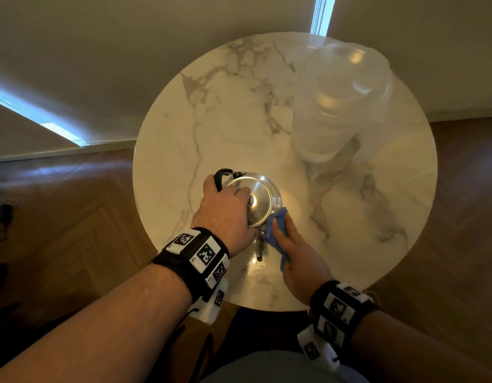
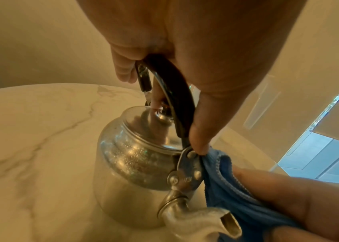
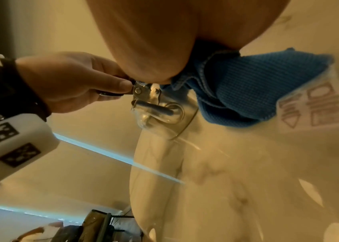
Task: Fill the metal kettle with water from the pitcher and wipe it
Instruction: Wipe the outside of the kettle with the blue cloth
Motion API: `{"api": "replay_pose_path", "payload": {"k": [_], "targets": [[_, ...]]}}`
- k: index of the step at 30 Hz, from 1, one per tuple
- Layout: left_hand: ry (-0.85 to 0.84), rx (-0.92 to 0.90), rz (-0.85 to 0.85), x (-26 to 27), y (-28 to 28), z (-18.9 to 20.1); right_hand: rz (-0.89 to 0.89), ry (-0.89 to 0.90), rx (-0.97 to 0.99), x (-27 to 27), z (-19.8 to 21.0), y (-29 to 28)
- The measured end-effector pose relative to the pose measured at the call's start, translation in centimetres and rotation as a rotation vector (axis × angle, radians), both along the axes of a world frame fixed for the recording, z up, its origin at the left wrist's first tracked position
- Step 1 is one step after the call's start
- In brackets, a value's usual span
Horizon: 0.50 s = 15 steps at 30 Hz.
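Note:
The shiny metal kettle [image 1: 260, 199] stands on the near part of the round marble table [image 1: 211, 120], lid on, spout [image 2: 206, 219] towards me. My left hand [image 1: 225, 205] grips its black handle [image 2: 174, 98] from above. My right hand [image 1: 297, 252] holds a bunched blue cloth [image 1: 278, 230] and presses it against the kettle's right side beside the spout. Fine droplets speckle the kettle's shoulder [image 2: 131, 157] in the left wrist view. The translucent plastic pitcher [image 1: 338, 100] stands upright at the far right of the table, untouched.
The table's near edge [image 1: 267, 306] lies just under my wrists. Wooden floor [image 1: 59, 217] surrounds the table, with a pale wall [image 1: 128, 51] behind it. Bare marble stretches left of and behind the kettle. The pitcher's wall with a red label [image 3: 313, 106] is close beside the cloth.

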<state>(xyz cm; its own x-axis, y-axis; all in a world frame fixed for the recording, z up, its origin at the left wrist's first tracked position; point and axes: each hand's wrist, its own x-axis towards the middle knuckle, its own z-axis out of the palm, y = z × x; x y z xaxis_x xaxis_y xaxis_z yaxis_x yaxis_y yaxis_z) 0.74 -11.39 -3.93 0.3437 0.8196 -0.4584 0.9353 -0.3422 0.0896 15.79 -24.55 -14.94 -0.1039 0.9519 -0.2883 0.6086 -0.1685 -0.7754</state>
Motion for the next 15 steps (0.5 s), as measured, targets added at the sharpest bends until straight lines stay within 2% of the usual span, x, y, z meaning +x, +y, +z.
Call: {"api": "replay_pose_path", "payload": {"k": [6, 10, 12, 15], "targets": [[0.016, 0.002, 0.003, 0.0, -0.1, 0.1, -0.132, 0.064, 0.038, 0.4, 0.6, 3.8], [0.017, 0.004, 0.001, 0.1, -0.1, 0.0, 0.012, -0.027, -0.007, -0.3, 0.6, 0.1], [0.017, 0.005, 0.003, 0.0, -0.1, 0.0, 0.034, 0.014, -0.053, -0.8, 0.7, -1.2], [0.027, 0.002, 0.000, 0.1, -0.1, 0.1, -0.228, 0.168, -0.096, -1.0, 1.8, 0.7]]}}
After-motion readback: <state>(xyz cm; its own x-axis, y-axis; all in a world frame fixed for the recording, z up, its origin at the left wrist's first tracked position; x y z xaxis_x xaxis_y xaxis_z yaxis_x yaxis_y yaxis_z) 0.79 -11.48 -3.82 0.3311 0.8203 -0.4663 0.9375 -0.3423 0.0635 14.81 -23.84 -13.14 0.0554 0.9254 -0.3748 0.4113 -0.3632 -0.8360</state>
